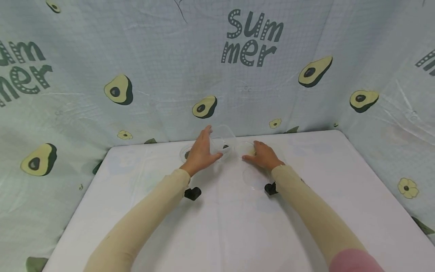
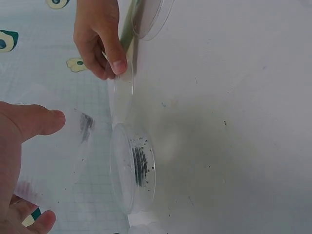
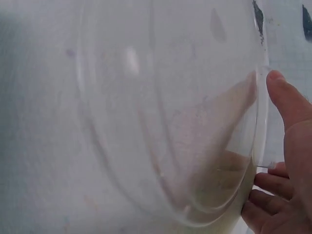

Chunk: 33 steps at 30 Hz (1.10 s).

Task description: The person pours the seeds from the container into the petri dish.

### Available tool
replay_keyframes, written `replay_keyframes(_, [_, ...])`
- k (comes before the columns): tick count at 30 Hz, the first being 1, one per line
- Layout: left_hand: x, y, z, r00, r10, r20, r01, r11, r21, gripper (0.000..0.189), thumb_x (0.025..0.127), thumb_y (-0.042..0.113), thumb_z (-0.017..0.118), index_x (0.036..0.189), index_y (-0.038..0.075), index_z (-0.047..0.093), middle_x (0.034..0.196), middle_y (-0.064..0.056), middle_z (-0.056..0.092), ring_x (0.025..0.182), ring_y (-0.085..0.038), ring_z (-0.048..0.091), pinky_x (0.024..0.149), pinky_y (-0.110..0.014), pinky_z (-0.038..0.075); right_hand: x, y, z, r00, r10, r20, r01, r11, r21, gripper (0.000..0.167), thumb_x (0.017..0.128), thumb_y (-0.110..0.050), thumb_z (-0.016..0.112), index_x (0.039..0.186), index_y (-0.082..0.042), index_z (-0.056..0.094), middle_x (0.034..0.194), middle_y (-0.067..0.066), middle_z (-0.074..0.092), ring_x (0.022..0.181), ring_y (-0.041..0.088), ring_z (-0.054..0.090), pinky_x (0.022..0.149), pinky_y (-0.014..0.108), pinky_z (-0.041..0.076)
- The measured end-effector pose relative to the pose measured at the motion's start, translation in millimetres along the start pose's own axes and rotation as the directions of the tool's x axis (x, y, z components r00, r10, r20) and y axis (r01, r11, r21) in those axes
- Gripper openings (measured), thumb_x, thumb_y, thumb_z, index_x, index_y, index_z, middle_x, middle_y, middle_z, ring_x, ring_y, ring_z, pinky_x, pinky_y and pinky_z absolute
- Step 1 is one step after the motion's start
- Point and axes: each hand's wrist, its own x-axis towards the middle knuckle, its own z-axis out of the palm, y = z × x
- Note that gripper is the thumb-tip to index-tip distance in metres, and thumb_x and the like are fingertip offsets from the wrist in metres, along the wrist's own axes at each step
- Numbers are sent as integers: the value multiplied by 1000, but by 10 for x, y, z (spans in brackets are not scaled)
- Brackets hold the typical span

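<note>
My left hand (image 1: 202, 152) holds a clear round lid (image 1: 227, 133) by its edge between thumb and fingers. The lid is tilted up above a clear petri dish (image 2: 134, 168) with dark grains in it. To the right, my right hand (image 1: 263, 155) grips another clear petri dish (image 1: 244, 150), its thumb at the near rim. Something pale yellowish shows beside the right fingers, too unclear to name. In the right wrist view the right hand (image 3: 292, 161) has thumb and fingers spread around a clear rim.
A further dish (image 1: 185, 154) with dark contents stands partly behind the left hand. A clear round piece (image 1: 254, 178) lies on the white table (image 1: 217, 226) before the right hand, large and close in the right wrist view. The printed curtain (image 1: 163, 75) hangs along the back edge.
</note>
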Motion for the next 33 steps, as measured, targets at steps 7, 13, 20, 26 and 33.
replay_keyframes(7, [34, 16, 45, 1000, -6, -3, 6, 1000, 8, 99, 79, 26, 79, 152, 5, 15, 149, -15, 37, 137, -29, 42, 113, -43, 38, -1, 26, 0, 1000, -12, -13, 12, 1000, 13, 92, 85, -54, 66, 147, 3, 30, 146, 24, 43, 134, 39, 44, 111, 50, 36])
replay_keyframes(13, [61, 19, 66, 1000, 3, -13, -2, 1000, 6, 98, 79, 26, 79, 152, 6, 16, 147, -14, 39, 135, -30, 43, 112, -44, 38, 18, 50, -1, 999, -27, -30, 28, 1000, 1, 92, 84, -56, 66, 145, 3, 32, 140, 24, 49, 128, 38, 49, 108, 50, 40])
replay_keyframes(20, [96, 7, 93, 999, 27, -23, -26, 999, 24, 97, 79, 24, 79, 151, 6, 18, 148, -14, 38, 136, -29, 42, 114, -43, 36, 49, 59, -45, 1000, -21, -14, 21, 1000, 19, 91, 83, -55, 67, 145, 3, 35, 142, 24, 48, 131, 38, 47, 110, 51, 38])
replay_keyframes(26, [131, 34, 111, 999, 41, -15, -41, 999, 34, 96, 79, 23, 80, 152, 7, 19, 149, -14, 37, 137, -30, 41, 115, -44, 34, 70, 103, -51, 1000, -23, 5, 23, 1000, 16, 92, 83, -53, 69, 146, 3, 33, 147, 24, 42, 137, 39, 40, 114, 51, 33])
replay_keyframes(33, [170, 98, 110, 999, 48, -12, -47, 996, 72, 94, 80, 23, 79, 152, 9, 20, 152, -12, 35, 139, -28, 38, 116, -43, 32, 66, 89, -61, 999, -37, -2, 37, 999, 29, 88, 85, -48, 70, 145, 5, 34, 145, 26, 44, 135, 39, 42, 113, 50, 34])
